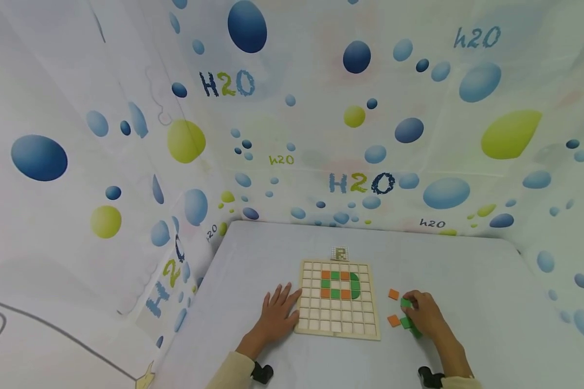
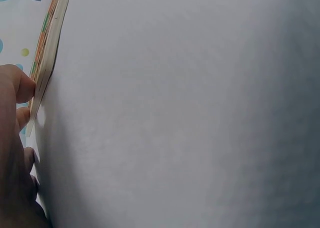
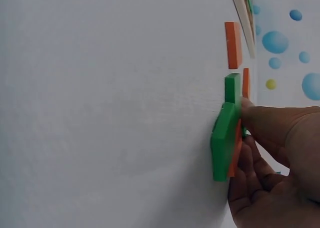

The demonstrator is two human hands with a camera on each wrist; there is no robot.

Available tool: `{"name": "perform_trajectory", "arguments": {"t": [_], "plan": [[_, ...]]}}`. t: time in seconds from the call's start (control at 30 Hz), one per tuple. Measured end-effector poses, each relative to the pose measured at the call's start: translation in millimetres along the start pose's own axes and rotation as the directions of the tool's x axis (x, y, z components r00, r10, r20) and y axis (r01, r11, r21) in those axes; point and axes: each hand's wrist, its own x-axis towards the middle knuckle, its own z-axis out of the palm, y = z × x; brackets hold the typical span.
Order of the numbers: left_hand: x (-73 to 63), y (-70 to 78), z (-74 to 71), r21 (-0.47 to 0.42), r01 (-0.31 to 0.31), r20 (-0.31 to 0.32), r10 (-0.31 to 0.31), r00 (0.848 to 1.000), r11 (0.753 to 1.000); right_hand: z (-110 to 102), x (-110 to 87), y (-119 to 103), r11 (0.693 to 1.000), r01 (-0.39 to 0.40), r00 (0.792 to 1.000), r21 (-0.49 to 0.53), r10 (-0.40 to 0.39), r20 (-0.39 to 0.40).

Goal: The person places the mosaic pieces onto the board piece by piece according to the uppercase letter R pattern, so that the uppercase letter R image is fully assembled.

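Observation:
A wooden grid board (image 1: 338, 327) lies on the table with orange and green tiles set in its upper cells. A green rounded piece (image 1: 354, 286) closes the right side of their outline. My left hand (image 1: 276, 315) rests at the board's left edge, fingers spread, the thumb and a fingertip touching its rim. To the right of the board, my right hand (image 1: 425, 313) pinches a green square tile (image 1: 405, 303) between thumb and fingers. Loose beside it lie an orange tile (image 1: 393, 294), another orange tile (image 1: 393, 321), and green pieces (image 3: 225, 143) partly hidden by the hand.
Just behind the board lies a small pattern card (image 1: 340, 253). A white cloth covers the table (image 1: 267, 248). A curtain (image 1: 311, 129) printed with blue and green bubbles hangs behind and at both sides of the table.

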Motion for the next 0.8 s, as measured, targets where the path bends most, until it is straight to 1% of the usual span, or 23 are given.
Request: {"name": "perform_trajectory", "arguments": {"t": [0.1, 0.2, 0.3, 0.4, 0.5, 0.57, 0.7, 0.8], "plan": [[-0.9, -2.3, 2.3, -0.01, -0.015, -0.017, 0.015, 1.0, 1.0, 3.0, 0.9, 1.8, 1.0, 0.004, 1.0, 0.007, -0.004, -0.014], [-0.7, -4.8, 4.8, -0.011, -0.016, -0.026, 0.016, 1.0, 1.0, 3.4, 4.0, 0.7, 1.0, 0.018, 0.999, 0.021, -0.018, -0.036], [-0.1, -6.1, 6.1, -0.003, -0.011, -0.027, 0.011, 1.0, 1.0, 1.6, 9.8, -2.3, 0.999, 0.021, 0.999, 0.025, -0.02, -0.048], [0.1, -5.7, 6.0, 0.006, -0.013, -0.028, 0.013, 1.0, 1.0, -1.1, 16.9, -6.5, 0.999, 0.022, 0.999, 0.023, -0.021, -0.041], [-0.2, -3.5, 3.6, 0.014, -0.009, -0.018, 0.009, 1.0, 1.0, -2.6, 23.4, -9.8, 0.999, 0.014, 0.999, 0.036, -0.013, -0.034], [0.1, -2.1, 2.2, 0.028, 0.006, -0.001, -0.006, 1.0, 1.0, -1.5, 27.2, -10.4, 0.999, -0.001, 0.999, 0.044, 0.003, -0.035], [0.9, -0.8, 0.4, 0.039, 0.022, 0.024, -0.023, 0.999, 0.999, 5.4, 33.2, -11.7, 0.998, -0.033, 0.998, 0.061, 0.036, -0.054], [1.2, -1.2, 1.0, 0.042, 0.018, 0.021, -0.019, 1.0, 0.999, 13.0, 37.8, -17.4, 0.996, -0.029, 0.996, 0.079, 0.035, -0.08]]}}
